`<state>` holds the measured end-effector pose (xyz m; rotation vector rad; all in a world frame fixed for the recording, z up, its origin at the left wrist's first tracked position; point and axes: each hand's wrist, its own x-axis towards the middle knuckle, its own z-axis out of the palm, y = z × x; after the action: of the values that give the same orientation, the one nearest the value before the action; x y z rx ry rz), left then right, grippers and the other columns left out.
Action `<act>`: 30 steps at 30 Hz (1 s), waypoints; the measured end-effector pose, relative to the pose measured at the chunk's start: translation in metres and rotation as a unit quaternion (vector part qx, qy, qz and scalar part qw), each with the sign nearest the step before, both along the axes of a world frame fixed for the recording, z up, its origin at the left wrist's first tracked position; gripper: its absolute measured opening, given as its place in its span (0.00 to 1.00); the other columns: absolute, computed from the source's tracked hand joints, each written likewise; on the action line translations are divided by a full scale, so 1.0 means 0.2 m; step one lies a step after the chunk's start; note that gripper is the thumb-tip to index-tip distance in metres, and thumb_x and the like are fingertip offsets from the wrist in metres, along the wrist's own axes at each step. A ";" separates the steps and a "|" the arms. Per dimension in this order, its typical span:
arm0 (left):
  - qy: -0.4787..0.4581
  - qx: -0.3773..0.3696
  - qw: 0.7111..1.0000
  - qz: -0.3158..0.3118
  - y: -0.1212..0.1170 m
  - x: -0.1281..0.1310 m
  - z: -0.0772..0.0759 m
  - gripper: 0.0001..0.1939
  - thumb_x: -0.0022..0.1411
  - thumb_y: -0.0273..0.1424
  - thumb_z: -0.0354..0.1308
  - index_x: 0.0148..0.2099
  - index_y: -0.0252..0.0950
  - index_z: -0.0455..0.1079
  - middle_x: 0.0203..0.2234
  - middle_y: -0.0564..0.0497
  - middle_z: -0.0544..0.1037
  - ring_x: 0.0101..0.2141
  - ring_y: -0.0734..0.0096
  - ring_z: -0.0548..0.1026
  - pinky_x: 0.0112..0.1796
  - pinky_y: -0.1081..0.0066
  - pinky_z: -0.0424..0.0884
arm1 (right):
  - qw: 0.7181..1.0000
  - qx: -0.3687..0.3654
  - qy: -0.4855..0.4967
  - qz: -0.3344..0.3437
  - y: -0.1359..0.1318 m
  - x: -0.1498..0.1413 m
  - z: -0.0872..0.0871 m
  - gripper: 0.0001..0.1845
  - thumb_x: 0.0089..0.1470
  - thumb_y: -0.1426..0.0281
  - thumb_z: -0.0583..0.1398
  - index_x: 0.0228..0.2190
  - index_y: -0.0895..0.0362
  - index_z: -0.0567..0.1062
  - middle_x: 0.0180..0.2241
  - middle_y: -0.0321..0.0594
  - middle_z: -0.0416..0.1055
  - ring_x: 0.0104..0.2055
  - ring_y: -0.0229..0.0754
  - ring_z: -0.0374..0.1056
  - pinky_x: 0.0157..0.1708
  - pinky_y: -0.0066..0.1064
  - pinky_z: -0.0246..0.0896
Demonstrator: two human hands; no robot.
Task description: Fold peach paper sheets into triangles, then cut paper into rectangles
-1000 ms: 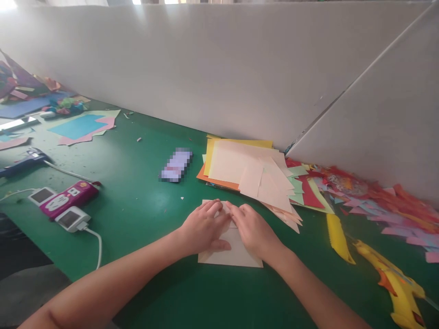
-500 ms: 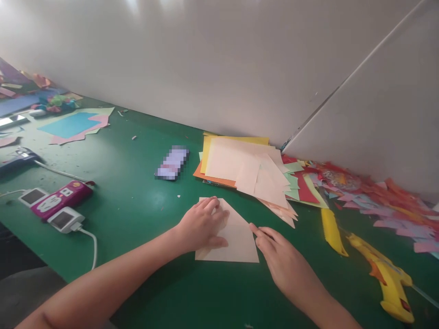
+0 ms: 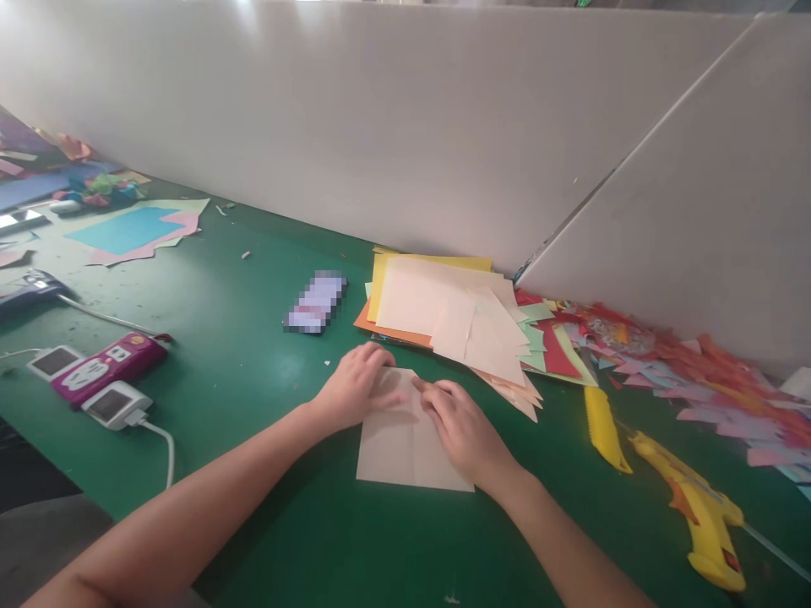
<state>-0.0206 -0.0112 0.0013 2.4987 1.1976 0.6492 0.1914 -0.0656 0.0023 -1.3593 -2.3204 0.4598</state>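
Note:
A pale peach sheet of paper (image 3: 393, 452) lies on the green table, a faint vertical crease down its middle. Its upper right side is folded at a slant, partly hidden by my right hand (image 3: 461, 426). That hand's fingers are bent together on the paper, the index fingertip near the top of the fold. My left hand (image 3: 356, 384) is at the upper left corner, fingers curled over the edge and thumb reaching across the paper.
Behind the sheet lies a pile of coloured papers (image 3: 443, 291), with a blurred phone (image 3: 317, 301) to its left. To the right are a yellow cutter (image 3: 605, 429), a yellow glue gun (image 3: 693, 507) and paper scraps (image 3: 710, 380). A purple power strip (image 3: 111, 367) with plugged-in chargers sits left.
My right hand has slid up and left along the slanted fold towards the paper's top. My left hand has shifted left, from lying over the sheet to its upper left corner.

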 end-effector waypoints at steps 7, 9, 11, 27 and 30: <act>0.056 -0.011 0.991 0.124 0.02 -0.03 -0.01 0.19 0.56 0.48 0.56 0.38 0.36 0.66 0.34 0.49 0.69 0.38 0.60 0.67 0.41 0.59 0.65 | 0.994 0.084 -0.065 0.014 -0.02 0.02 -0.04 0.16 0.62 0.71 0.47 0.48 0.54 0.69 0.55 0.40 0.65 0.51 0.45 0.62 0.49 0.41 0.64; 0.030 -0.036 0.993 0.108 0.01 -0.02 -0.01 0.15 0.56 0.43 0.59 0.36 0.36 0.65 0.33 0.50 0.69 0.37 0.62 0.67 0.40 0.60 0.66 | 0.993 0.097 -0.064 0.010 -0.02 0.01 -0.05 0.16 0.62 0.71 0.48 0.48 0.55 0.70 0.55 0.41 0.66 0.51 0.46 0.63 0.49 0.42 0.65; -0.007 -0.068 0.993 0.097 0.00 -0.01 -0.01 0.13 0.54 0.38 0.60 0.36 0.36 0.63 0.32 0.51 0.69 0.36 0.63 0.67 0.39 0.61 0.66 | 0.992 0.107 -0.068 0.010 -0.03 0.00 -0.05 0.16 0.62 0.70 0.48 0.48 0.55 0.70 0.54 0.42 0.66 0.51 0.46 0.63 0.49 0.43 0.65; -0.306 -0.203 0.926 0.089 -0.02 0.06 -0.03 0.18 0.51 0.21 0.55 0.45 0.36 0.62 0.38 0.49 0.68 0.32 0.76 0.69 0.34 0.71 0.72 | 0.984 0.124 -0.123 0.029 -0.06 0.00 -0.06 0.21 0.62 0.69 0.49 0.54 0.58 0.67 0.57 0.44 0.63 0.52 0.49 0.63 0.50 0.45 0.64; -0.235 -0.131 0.963 0.031 -0.03 0.06 -0.03 0.09 0.53 0.19 0.51 0.35 0.35 0.66 0.30 0.52 0.70 0.31 0.75 0.69 0.32 0.73 0.69 | 0.986 0.115 -0.118 0.028 -0.06 0.01 -0.07 0.22 0.61 0.69 0.49 0.56 0.57 0.65 0.57 0.44 0.62 0.53 0.49 0.62 0.50 0.45 0.64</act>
<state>-0.0095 -0.0165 -0.0054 1.9476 1.0961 0.9627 0.1931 -0.0769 -0.0110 -1.2988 -2.5134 0.0429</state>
